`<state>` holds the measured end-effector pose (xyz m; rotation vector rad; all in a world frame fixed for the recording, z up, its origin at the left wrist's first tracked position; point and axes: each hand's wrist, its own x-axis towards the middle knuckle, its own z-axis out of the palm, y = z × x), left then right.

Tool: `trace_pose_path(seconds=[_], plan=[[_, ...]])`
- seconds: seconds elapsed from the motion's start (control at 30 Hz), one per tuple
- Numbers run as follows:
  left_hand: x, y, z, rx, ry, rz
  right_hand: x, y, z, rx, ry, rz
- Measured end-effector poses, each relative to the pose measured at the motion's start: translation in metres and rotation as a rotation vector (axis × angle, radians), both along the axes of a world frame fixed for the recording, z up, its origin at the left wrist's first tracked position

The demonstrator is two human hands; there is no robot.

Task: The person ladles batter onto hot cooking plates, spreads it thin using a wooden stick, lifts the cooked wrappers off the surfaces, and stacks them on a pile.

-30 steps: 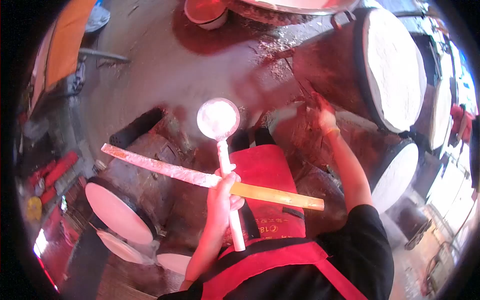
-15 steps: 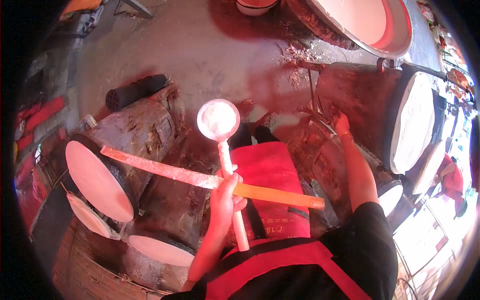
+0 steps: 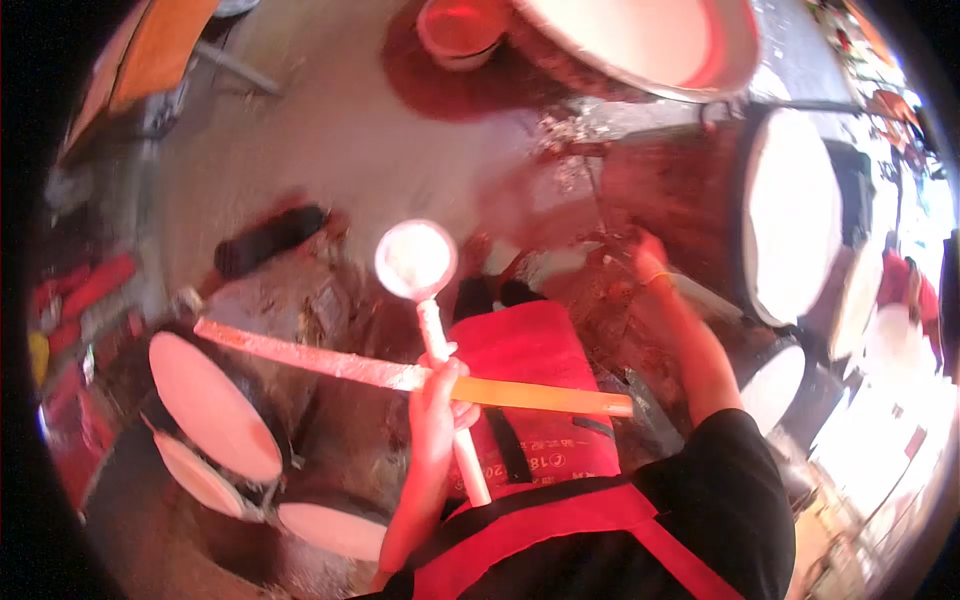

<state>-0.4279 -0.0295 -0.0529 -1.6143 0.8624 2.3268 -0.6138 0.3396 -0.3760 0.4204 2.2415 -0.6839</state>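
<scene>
My left hand (image 3: 440,405) is closed around a white-coated ladle and a long flat wooden stick, which cross in its grip. The ladle's bowl (image 3: 415,260) points away from me, with white residue in it. The wooden stick (image 3: 310,365) lies crosswise, its left part coated white and its right end bare. My right hand (image 3: 650,258) reaches forward and low beside a rusty drum-shaped stove (image 3: 670,185). Blur smears its fingers, so I cannot tell whether they touch or hold anything. A pale round griddle top (image 3: 793,218) caps that stove.
A wide basin of pale batter (image 3: 735,80) stands ahead on the right, with a smaller red bucket (image 3: 460,40) beside it. More round griddles (image 3: 215,405) sit at my left. A dark cylindrical briquette (image 3: 270,240) lies ahead on the left. A person in red (image 3: 910,300) is at far right.
The whole view has shifted, with the basin and right stove now further left and more of the red bucket showing. My right hand has moved slightly left and blurred. The left hand keeps its grip.
</scene>
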Motion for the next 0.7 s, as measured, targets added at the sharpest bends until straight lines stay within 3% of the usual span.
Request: trace_pose_path(seconds=[0.03, 0.1, 0.23, 0.3, 0.4, 0.43, 0.57, 0.63, 0.7], plan=[[-0.004, 0.005, 0.003, -0.017, 0.004, -0.012, 0.009, -0.002, 0.013, -0.166, -0.110, -0.277], [-0.006, 0.012, 0.008, -0.064, 0.051, -0.068, 0.030, -0.033, 0.107, -0.037, 0.692, 0.347], [0.009, 0.020, 0.027, -0.064, 0.239, -0.123, 0.066, -0.055, 0.306, -0.055, 1.068, 0.386], [0.014, 0.021, 0.033, -0.023, 0.238, -0.165, 0.072, -0.035, 0.343, 0.045, 1.324, 0.364], [0.017, 0.034, 0.062, -0.101, 0.259, -0.203, 0.078, -0.007, 0.364, 0.323, 1.294, 0.295], [0.013, 0.007, 0.044, -0.086, 0.239, -0.212, 0.082, -0.026, 0.348, 0.439, 1.251, 0.296], [0.015, 0.017, 0.065, -0.043, 0.314, -0.276, 0.115, -0.003, 0.347, 0.506, 1.123, 0.273], [0.020, 0.015, 0.069, -0.034, 0.350, -0.314, 0.138, 0.002, 0.372, 0.505, 1.093, 0.249], [0.007, -0.016, 0.030, -0.004, 0.392, -0.364, 0.149, -0.017, 0.372, 0.573, 0.943, 0.096]])
